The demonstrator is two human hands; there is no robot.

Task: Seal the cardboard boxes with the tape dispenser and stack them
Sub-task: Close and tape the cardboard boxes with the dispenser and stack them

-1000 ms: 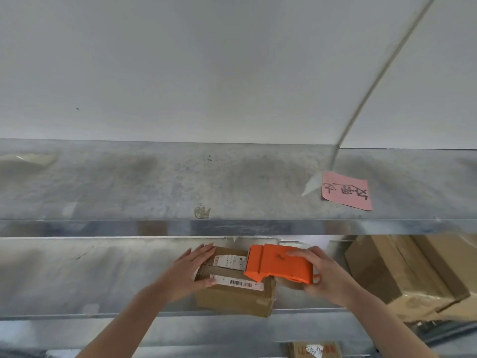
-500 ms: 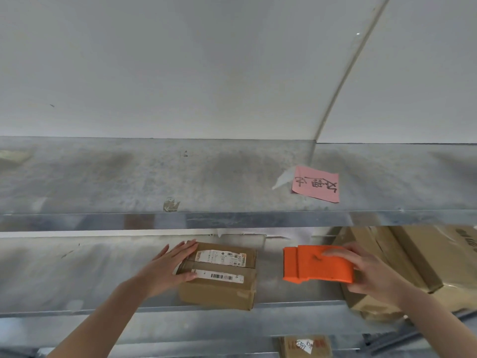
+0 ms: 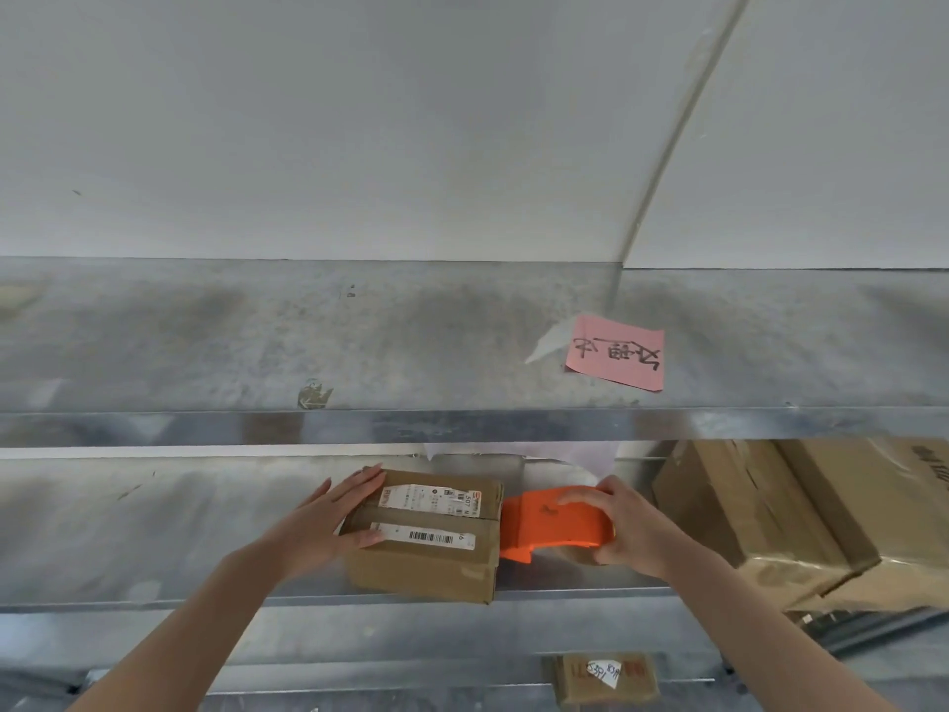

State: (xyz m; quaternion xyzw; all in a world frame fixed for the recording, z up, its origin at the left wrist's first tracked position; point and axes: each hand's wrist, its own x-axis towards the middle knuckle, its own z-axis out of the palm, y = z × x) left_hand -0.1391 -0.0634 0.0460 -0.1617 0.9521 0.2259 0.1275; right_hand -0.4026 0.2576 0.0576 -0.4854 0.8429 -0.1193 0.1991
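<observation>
Your small cardboard box (image 3: 426,544) sits right at the front lip of the middle shelf (image 3: 154,526), with its near face about flush with the edge. There's plenty of bare metal to its left. Headroom is tight though, since the front rail of the top shelf (image 3: 462,426) hangs just over the back of the box.

Your left hand (image 3: 328,521) lies flat on the left part of the box top. The fingers are straight and the thumb is next to the barcode sticker, so it's pressing, not gripping. Your right hand (image 3: 634,531) is curled over the orange tape dispenser (image 3: 552,521) and has a firm hold of it. The dispenser's nose is right up against the box's right side. It sits between that box and the big cartons (image 3: 770,521) stacked at the far right of the same shelf.

The flaps are down on every box, so you can't see what's inside any of them.

Label stuff:
- The small box has a white shipping label with "507" readable, and a barcode strip below it. The rest is too small to read.
- A pink note (image 3: 616,359) on the top shelf has handwritten characters, upside down from here.
- One level down, another little box (image 3: 606,678) has red print and a white sticker with scribbled digits I can't make out.
- The black print on the far-right carton is cut off by the frame.
</observation>
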